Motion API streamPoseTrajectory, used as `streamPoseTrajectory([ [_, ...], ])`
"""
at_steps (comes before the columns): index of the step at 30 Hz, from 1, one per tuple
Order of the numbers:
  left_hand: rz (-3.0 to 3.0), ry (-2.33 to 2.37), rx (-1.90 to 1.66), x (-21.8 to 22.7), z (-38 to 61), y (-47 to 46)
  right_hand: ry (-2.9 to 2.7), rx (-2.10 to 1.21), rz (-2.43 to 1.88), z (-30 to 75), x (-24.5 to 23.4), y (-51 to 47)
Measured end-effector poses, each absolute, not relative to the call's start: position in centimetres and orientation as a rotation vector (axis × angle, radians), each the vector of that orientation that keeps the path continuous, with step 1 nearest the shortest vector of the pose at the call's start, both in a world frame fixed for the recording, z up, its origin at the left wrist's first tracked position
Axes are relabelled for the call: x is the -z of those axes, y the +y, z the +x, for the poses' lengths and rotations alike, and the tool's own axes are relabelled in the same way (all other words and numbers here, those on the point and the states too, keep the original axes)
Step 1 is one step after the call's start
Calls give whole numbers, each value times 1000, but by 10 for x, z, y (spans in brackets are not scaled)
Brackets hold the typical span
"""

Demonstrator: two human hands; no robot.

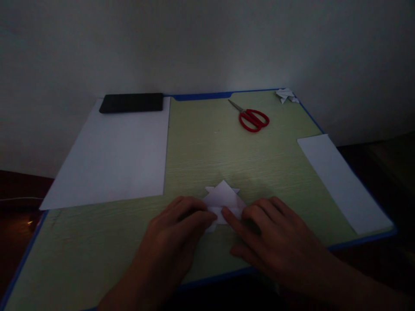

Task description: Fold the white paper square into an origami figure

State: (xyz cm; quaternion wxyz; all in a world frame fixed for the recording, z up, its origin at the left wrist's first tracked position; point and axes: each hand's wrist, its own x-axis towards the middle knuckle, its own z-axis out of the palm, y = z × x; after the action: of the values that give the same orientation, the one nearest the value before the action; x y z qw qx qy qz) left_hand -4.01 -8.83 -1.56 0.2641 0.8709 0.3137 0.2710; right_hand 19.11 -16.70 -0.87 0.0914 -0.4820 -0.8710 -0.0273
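Observation:
A small piece of folded white paper (222, 196) lies on the table close to its front edge. It has a pointed top, narrow tips sticking out at both sides and a crease across its lower part. My left hand (177, 233) is closed on the paper's left side, its thumb and fingertips together at the edge. From the right, my right hand (270, 235) holds the other side, with the index finger stretched across and pressing near the middle of the crease. The fingers cover both lower corners of the paper.
On the pale green table (201, 147), red-handled scissors (254, 119) lie beyond my hands. A black flat object (131, 103) rests on a large white sheet (119, 155) at left. A white paper strip (343, 181) lies at right, and a folded paper piece (287, 95) sits in the far right corner.

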Motion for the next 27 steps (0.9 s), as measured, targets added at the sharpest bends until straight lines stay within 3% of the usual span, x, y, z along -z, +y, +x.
streamPoseTrajectory([
  [7, 2341, 842, -714, 8, -46, -90, -2573, 26, -1431, 194, 9, -165],
  [19, 2750, 660, -684, 11, -46, -115, -2408, -558, -1429, 206, 3, -155],
  [27, 2901, 885, -554, 21, -34, -145, -2321, -690, -1467, 206, 1, -152],
])
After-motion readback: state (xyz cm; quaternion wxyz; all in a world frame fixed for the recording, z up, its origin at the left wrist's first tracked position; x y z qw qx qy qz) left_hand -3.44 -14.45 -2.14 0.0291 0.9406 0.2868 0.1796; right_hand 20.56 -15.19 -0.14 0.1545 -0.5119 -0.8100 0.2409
